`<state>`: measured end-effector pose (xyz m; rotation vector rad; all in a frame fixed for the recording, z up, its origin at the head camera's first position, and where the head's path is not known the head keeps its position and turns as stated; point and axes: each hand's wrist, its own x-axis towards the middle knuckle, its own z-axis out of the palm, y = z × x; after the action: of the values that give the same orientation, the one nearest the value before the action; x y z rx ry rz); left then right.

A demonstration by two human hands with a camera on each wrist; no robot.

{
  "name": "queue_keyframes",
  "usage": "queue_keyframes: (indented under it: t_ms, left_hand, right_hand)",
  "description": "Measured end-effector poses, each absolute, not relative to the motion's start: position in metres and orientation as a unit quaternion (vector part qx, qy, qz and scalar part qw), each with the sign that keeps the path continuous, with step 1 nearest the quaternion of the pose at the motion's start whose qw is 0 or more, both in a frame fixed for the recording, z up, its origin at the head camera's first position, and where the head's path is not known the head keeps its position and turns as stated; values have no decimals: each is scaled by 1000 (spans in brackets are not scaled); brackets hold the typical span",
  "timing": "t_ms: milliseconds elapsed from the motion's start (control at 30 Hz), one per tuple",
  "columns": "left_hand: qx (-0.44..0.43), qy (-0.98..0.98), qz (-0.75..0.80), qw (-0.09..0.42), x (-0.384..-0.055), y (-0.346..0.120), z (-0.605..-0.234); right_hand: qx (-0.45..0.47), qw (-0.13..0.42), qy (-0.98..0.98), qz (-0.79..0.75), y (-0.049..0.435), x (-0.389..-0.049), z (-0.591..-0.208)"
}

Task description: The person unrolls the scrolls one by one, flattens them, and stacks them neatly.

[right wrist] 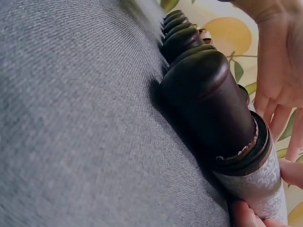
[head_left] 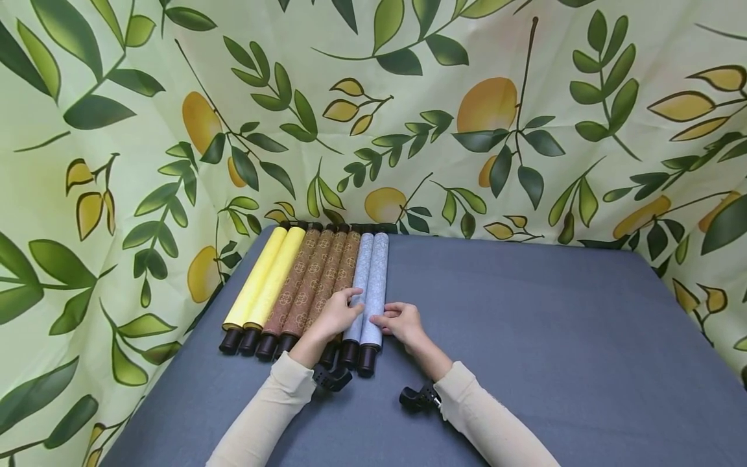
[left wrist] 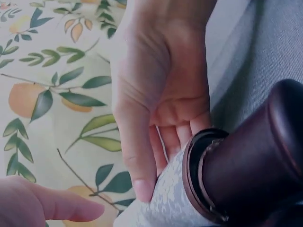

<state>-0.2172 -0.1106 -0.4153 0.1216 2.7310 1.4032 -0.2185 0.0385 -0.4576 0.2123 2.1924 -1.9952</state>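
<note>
Two light-blue patterned scrolls with dark end knobs lie side by side at the right end of a row of rolled scrolls. My right hand [head_left: 404,322] grips the outermost blue scroll [head_left: 375,285] near its lower end; in the right wrist view, the thumb and fingertips lie on opposite sides of the patterned roll [right wrist: 262,191]. Over the inner blue scroll [head_left: 362,259] is my left hand [head_left: 340,314], fingers loosely spread, holding nothing. Whether it touches that scroll is unclear. The left thumb [left wrist: 66,203] shows apart from the roll in the left wrist view.
Left of the blue pair lie several brown flower-patterned scrolls [head_left: 312,279] and two yellow scrolls [head_left: 255,279], all lengthwise. They rest on a blue-grey covered table [head_left: 525,337]. A leaf-and-fruit printed cloth [head_left: 408,130] hangs behind and at the sides.
</note>
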Motion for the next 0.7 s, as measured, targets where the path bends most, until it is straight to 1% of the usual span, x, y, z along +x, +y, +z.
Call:
queue_keyframes:
  t_ms: [333, 467, 700]
  left_hand:
    - [28, 830, 550, 90, -214, -105, -419]
    - [23, 814, 574, 91, -212, -101, -423]
    - [2, 796, 601, 74, -207, -91, -435]
  right_hand:
    - [86, 75, 734, -669, 52, -217, -459]
    - [85, 75, 737, -667, 57, -215, -459]
    - [90, 71, 739, -663, 71, -211, -459]
